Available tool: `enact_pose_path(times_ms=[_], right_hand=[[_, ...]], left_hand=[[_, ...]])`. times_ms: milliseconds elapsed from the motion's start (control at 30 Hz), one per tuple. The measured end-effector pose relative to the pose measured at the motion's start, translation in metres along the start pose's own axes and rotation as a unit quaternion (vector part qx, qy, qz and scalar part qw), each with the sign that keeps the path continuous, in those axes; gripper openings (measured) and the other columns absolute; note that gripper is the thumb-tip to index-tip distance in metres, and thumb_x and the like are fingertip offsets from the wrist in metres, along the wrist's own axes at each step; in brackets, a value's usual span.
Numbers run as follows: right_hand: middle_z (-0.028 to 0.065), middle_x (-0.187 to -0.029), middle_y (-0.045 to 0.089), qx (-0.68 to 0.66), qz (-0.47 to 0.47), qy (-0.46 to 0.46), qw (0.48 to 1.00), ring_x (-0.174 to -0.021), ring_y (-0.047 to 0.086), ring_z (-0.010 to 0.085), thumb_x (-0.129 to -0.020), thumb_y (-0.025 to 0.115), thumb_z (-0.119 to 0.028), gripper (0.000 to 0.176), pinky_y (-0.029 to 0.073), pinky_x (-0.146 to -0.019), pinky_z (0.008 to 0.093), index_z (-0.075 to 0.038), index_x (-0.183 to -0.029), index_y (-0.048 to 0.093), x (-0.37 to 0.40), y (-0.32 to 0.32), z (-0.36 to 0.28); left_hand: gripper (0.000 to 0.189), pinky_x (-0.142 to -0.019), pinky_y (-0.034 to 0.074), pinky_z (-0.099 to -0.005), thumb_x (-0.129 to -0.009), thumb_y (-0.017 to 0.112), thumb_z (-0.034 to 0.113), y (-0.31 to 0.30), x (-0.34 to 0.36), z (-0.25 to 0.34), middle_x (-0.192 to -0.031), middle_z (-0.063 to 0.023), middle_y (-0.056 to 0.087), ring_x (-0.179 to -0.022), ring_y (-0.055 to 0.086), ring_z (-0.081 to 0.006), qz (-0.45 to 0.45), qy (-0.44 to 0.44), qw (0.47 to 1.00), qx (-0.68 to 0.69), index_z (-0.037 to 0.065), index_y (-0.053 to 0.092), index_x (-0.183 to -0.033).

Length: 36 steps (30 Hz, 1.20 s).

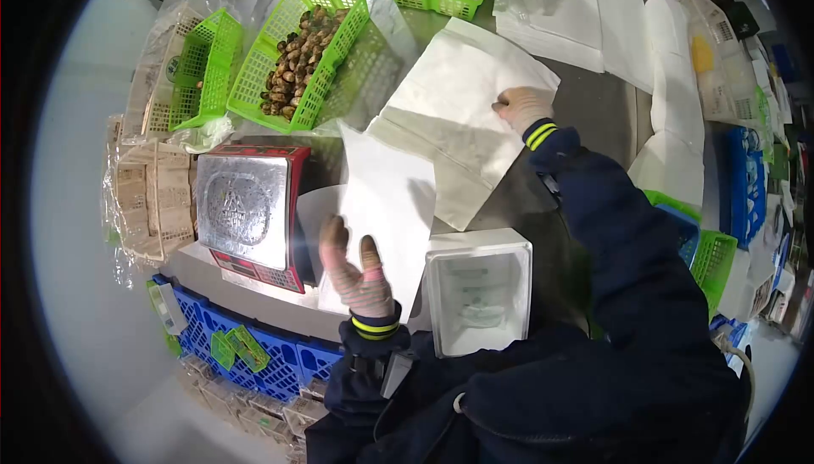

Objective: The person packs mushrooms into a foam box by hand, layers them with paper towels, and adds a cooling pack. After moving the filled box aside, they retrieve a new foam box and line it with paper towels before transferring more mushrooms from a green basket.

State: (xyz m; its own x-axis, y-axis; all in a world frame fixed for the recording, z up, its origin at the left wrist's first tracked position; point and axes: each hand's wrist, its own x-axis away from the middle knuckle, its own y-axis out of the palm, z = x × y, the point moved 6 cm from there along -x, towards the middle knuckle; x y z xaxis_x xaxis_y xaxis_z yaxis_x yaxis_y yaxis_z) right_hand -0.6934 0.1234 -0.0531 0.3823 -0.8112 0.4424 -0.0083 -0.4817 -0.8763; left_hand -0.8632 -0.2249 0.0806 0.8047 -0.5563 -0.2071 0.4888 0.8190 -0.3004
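My right hand, in a striped glove, has its fingers closed at the right side of a large white sheet and seems to pinch it. A crease runs across that sheet's lower part. My left hand, gloved too, is over a second white sheet with thumb and fingers apart, holding nothing. Between my arms stands a white foam box without a lid; a clear item lies at its bottom, its kind hard to make out.
A red scale with a metal plate stands left. Behind it are a green basket of brown shellfish and another green basket. White sheets lie at the back. A blue crate stands below the table edge.
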Motion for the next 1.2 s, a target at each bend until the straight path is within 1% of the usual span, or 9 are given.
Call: enact_pose_path(times_ms=[167, 267, 300, 333, 500, 700, 867, 1067, 1200], right_hand=[[0.0094, -0.081, 0.068, -0.279, 0.11, -0.013, 0.954, -0.075, 0.064, 0.023, -0.083, 0.06, -0.04, 0.035, 0.048, -0.072, 0.0342, -0.007, -0.095, 0.068, -0.001, -0.012, 0.015], [0.0101, -0.093, 0.068, -0.205, 0.084, -0.025, 0.975, -0.086, 0.064, 0.0272, -0.084, 0.056, -0.043, 0.037, 0.047, -0.077, 0.0387, -0.011, -0.098, 0.067, -0.003, -0.023, 0.019], [0.0083, -0.095, 0.068, 0.013, 0.099, -0.122, 0.987, -0.093, 0.063, 0.0261, -0.085, 0.054, -0.042, 0.035, 0.046, -0.08, 0.0397, -0.012, -0.098, 0.068, 0.008, -0.021, 0.001], [0.008, -0.097, 0.068, 0.116, -0.002, -0.005, 0.993, -0.098, 0.061, 0.0251, -0.086, 0.052, -0.04, 0.034, 0.045, -0.081, 0.0408, -0.012, -0.098, 0.068, 0.007, -0.001, 0.0], [0.0108, -0.09, 0.069, -0.31, 0.088, 0.013, 0.947, -0.089, 0.065, 0.0301, -0.082, 0.059, -0.043, 0.034, 0.049, -0.08, 0.0375, -0.015, -0.098, 0.069, 0.004, -0.016, 0.024], [0.0087, -0.089, 0.069, -0.099, 0.112, 0.006, 0.989, -0.089, 0.065, 0.0298, -0.082, 0.06, -0.04, 0.031, 0.049, -0.08, 0.0386, -0.015, -0.098, 0.069, 0.01, -0.006, 0.048], [0.0117, -0.095, 0.066, -0.134, 0.149, 0.041, 0.979, -0.091, 0.063, 0.0297, -0.08, 0.062, -0.034, 0.027, 0.05, -0.077, 0.0407, -0.014, -0.097, 0.067, 0.055, -0.037, 0.03], [0.0123, -0.095, 0.065, 0.119, -0.026, -0.272, 0.954, -0.09, 0.062, 0.0324, -0.079, 0.059, -0.031, 0.024, 0.05, -0.079, 0.039, -0.013, -0.091, 0.07, 0.077, -0.01, -0.024], [0.0165, -0.113, 0.06, -0.272, 0.123, -0.059, 0.953, -0.109, 0.056, 0.0303, -0.076, 0.068, -0.034, 0.05, 0.044, -0.094, 0.0371, -0.01, -0.118, 0.06, 0.059, -0.042, 0.026]], left_hand=[[0.03, -0.093, 0.044, -0.0318, -0.084, 0.058, -0.004, 0.029, 0.009, 0.005, -0.111, -0.0123, 0.062, -0.105, 0.058, -0.021, -0.158, -0.046, 0.984, 0.075, -0.001, 0.059, -0.113], [0.024, -0.086, 0.045, -0.0262, -0.087, 0.057, -0.001, 0.031, 0.011, -0.014, -0.104, -0.0099, 0.065, -0.094, 0.059, -0.0142, -0.137, -0.125, 0.978, 0.094, -0.001, 0.06, -0.111], [0.022, -0.082, 0.046, -0.0252, -0.088, 0.057, 0.0, 0.037, 0.012, -0.012, -0.099, -0.0082, 0.066, -0.09, 0.059, -0.0115, -0.151, -0.119, 0.977, 0.093, 0.0, 0.062, -0.109], [0.02, -0.081, 0.047, -0.0258, -0.088, 0.058, 0.001, 0.044, 0.014, -0.006, -0.097, -0.0077, 0.067, -0.089, 0.06, -0.0125, -0.163, -0.11, 0.977, 0.085, 0.001, 0.063, -0.107], [0.02, -0.087, 0.044, -0.0263, -0.091, 0.055, 0.004, 0.046, 0.028, 0.004, -0.099, -0.0085, 0.065, -0.094, 0.059, -0.0152, -0.323, -0.112, 0.937, 0.075, -0.003, 0.06, -0.109], [0.024, -0.087, 0.044, -0.0258, -0.092, 0.057, 0.008, 0.058, 0.035, 0.0, -0.103, -0.0083, 0.063, -0.094, 0.057, -0.0137, -0.305, -0.226, 0.91, 0.167, -0.003, 0.057, -0.113], [0.023, -0.084, 0.046, -0.0242, -0.09, 0.058, 0.008, 0.069, 0.035, 0.009, -0.099, -0.0099, 0.066, -0.093, 0.061, -0.0132, -0.391, -0.203, 0.891, 0.112, -0.002, 0.061, -0.11], [0.047, -0.086, 0.047, -0.0346, -0.085, 0.063, 0.025, 0.16, -0.021, 0.008, -0.113, -0.0184, 0.06, -0.101, 0.06, -0.0278, -0.378, -0.03, 0.925, -0.001, 0.003, 0.05, -0.124], [0.06, -0.094, 0.042, -0.035, -0.084, 0.062, 0.022, 0.22, -0.018, -0.034, -0.123, -0.0201, 0.053, -0.114, 0.052, -0.0315, -0.387, 0.114, 0.911, -0.081, 0.008, 0.038, -0.137]])
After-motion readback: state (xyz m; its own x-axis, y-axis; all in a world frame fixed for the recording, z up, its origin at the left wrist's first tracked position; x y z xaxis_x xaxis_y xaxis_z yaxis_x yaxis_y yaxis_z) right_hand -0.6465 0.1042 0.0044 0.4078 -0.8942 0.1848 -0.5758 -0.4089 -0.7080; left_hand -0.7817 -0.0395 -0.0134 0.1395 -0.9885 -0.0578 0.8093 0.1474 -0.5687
